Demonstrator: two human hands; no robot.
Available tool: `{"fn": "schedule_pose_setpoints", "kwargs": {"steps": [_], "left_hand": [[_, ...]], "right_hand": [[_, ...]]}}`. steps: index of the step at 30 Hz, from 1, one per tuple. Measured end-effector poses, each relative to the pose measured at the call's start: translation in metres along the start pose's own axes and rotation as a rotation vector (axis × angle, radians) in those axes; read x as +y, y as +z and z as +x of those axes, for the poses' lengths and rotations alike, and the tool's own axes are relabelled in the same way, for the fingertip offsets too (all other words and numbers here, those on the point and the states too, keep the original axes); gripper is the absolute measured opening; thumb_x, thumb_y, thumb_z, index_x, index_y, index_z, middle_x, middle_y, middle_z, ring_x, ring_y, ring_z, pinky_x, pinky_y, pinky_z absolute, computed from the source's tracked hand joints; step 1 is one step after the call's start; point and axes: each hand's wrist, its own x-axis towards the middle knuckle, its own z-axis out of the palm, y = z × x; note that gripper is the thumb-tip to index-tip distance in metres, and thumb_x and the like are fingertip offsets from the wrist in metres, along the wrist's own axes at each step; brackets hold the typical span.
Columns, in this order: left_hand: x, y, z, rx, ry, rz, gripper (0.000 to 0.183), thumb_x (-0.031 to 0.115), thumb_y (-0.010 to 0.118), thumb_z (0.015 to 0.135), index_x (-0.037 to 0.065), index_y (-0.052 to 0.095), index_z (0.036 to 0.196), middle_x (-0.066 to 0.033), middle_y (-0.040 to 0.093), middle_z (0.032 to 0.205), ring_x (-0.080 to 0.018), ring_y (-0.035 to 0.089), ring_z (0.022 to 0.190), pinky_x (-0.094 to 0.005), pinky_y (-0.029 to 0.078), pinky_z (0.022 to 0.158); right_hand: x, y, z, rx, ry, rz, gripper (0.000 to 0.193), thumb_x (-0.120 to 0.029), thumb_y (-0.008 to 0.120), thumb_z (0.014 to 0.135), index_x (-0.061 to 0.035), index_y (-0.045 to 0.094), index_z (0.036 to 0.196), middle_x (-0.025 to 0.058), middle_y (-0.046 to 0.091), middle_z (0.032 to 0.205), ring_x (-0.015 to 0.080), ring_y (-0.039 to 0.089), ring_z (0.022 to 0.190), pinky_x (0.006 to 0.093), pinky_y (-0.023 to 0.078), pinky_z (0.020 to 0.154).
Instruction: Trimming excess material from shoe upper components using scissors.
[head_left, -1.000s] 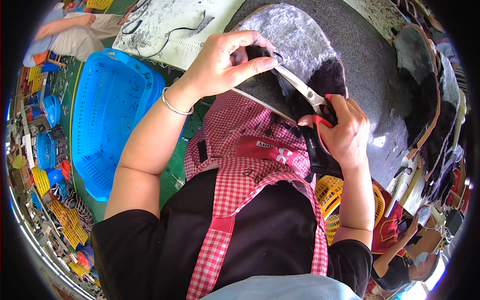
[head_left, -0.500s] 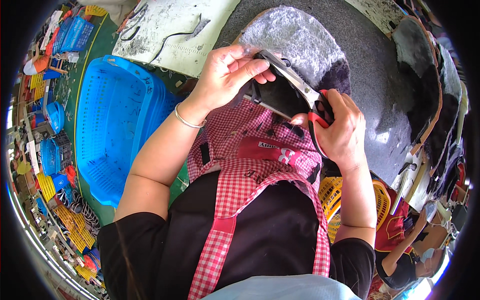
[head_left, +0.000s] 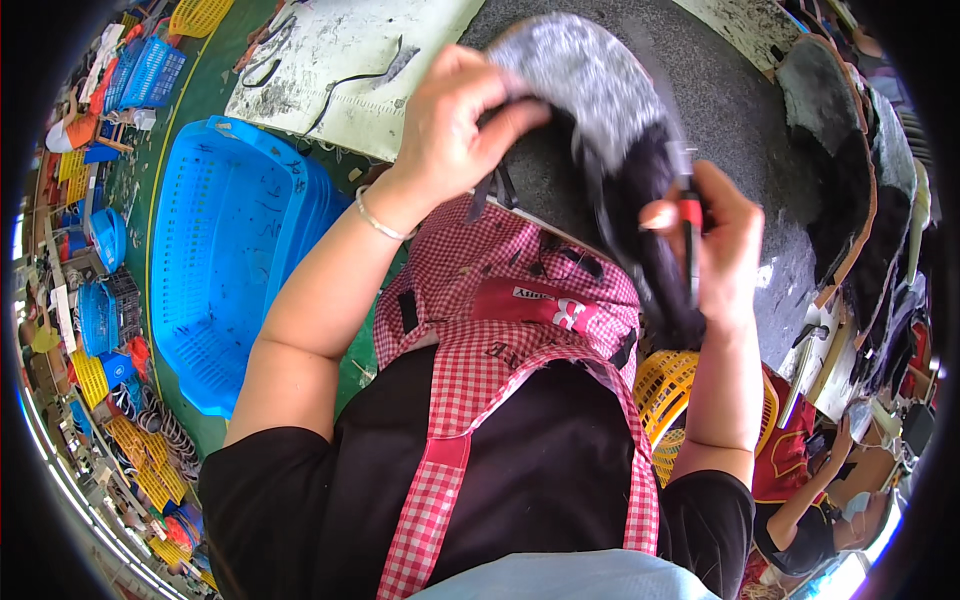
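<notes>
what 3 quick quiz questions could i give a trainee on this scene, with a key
1. Multiple choice: what does the right grip hold?
A) a hammer
B) red-handled scissors
C) a paintbrush

2. True or false: the large blue basket is on the person's left.

3. Fill in the missing colour: the furry piece on the work surface has grey and ____ fur.

Key: 1. B; 2. True; 3. black
</notes>
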Motion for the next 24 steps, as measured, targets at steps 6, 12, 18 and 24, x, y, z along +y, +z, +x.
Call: {"fn": "schedule_pose_setpoints", "kwargs": {"steps": [6, 12, 18, 24], "left_hand": [[-0.037, -0.017, 0.096, 0.772, -0.046, 0.125, 0.028, 0.010, 0.070, 0.101, 0.003, 0.046, 0.087, -0.0025, 0.045, 0.083, -0.0131, 0.043, 0.078, -0.0304, 0.040, 0.072], [0.029, 0.034, 0.080, 0.231, 0.281, 0.196, 0.013, 0.013, 0.076, 0.093, 0.005, 0.066, 0.093, -0.0080, 0.063, 0.083, -0.0241, 0.064, 0.075, -0.0349, 0.052, 0.066], [0.056, 0.064, -0.014, -0.328, 0.202, 0.168, 0.017, 0.015, 0.084, 0.081, 0.009, 0.077, 0.095, -0.0029, 0.058, 0.083, -0.0186, 0.063, 0.075, -0.0306, 0.055, 0.063], [0.055, 0.041, -0.006, -0.485, 0.059, 0.012, 0.017, 0.016, 0.086, 0.080, 0.004, 0.079, 0.091, -0.0060, 0.065, 0.087, -0.0239, 0.063, 0.083, -0.0368, 0.053, 0.074]], "right_hand": [[0.008, -0.049, -0.028, 0.377, 0.001, 0.263, 0.068, -0.063, 0.081, 0.085, 0.0011, 0.067, 0.102, -0.0031, 0.059, 0.076, 0.0030, 0.050, 0.059, 0.0202, 0.034, 0.053], [0.018, -0.050, -0.058, 0.403, 0.134, 0.195, 0.078, -0.076, 0.082, 0.075, -0.0018, 0.064, 0.092, -0.0057, 0.054, 0.075, 0.0027, 0.046, 0.064, 0.0208, 0.032, 0.056], [0.047, -0.046, -0.082, 0.092, 0.204, -0.031, 0.057, -0.047, 0.094, 0.077, -0.0018, 0.061, 0.086, -0.0005, 0.054, 0.064, 0.0050, 0.048, 0.064, 0.0253, 0.040, 0.057], [0.063, -0.045, -0.094, -0.062, 0.111, -0.401, 0.060, -0.041, 0.096, 0.068, 0.0015, 0.062, 0.094, 0.0133, 0.058, 0.075, 0.0295, 0.055, 0.065, 0.0382, 0.046, 0.063]]}}
